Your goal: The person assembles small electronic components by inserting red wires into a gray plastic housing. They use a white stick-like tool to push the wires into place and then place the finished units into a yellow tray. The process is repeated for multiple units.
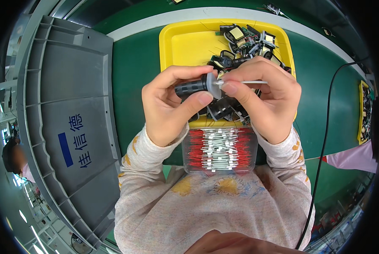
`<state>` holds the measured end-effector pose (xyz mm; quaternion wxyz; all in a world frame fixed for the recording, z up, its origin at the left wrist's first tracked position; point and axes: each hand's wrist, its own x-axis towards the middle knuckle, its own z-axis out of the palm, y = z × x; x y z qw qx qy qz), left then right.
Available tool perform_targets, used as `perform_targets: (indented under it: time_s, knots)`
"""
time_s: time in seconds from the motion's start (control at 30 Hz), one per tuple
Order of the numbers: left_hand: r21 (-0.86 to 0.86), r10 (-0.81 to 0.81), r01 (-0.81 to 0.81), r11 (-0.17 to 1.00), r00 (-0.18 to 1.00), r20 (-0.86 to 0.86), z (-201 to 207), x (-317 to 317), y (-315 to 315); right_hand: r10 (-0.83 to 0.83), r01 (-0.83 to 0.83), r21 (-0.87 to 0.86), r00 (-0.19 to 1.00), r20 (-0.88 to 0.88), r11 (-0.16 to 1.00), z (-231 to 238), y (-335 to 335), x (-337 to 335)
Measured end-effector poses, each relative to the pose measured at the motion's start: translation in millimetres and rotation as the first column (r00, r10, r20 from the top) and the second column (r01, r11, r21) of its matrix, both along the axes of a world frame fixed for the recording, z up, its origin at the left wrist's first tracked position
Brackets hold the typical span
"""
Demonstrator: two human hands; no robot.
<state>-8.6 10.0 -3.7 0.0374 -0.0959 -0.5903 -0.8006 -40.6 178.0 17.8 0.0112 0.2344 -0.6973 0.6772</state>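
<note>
Black cylinder (191,88) pinched within left hand (165,105); right hand (272,95) alongside, pinching white rod (255,82).

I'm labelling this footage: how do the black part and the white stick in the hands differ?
The black part is a thick cylinder; the white stick is slim. The left hand grips the black part, while the right hand pinches the white stick. Both are elongated and point roughly sideways in view.

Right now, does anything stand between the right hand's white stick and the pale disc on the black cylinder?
Nothing visible does: the right hand holds the white stick with its left end close to the pale disc, though whether they touch is unclear.
</note>
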Motion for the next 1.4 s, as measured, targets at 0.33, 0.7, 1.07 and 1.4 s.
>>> perform_targets:
  time_s: [0.33,0.7,1.07,1.4]
  knots:
    - [0.040,0.034,-0.034,0.999,0.999,-0.001,-9,-3,7,0.016,-0.002,-0.113,0.993,0.121,0.994,-8,-3,-10]
    - [0.210,0.194,-0.171,0.963,0.977,-0.093,-5,-3,10,0.077,-0.076,-0.071,0.997,0.010,0.995,-28,-20,-5]
    - [0.021,0.087,-0.084,0.996,0.969,-0.230,-6,-11,-10,0.293,-0.133,-0.481,0.915,0.276,0.866,-23,-20,-3]
    - [-0.076,0.096,-0.127,0.989,0.942,-0.322,-1,-16,-18,0.361,-0.095,-0.543,0.839,0.407,0.834,-24,-20,2]
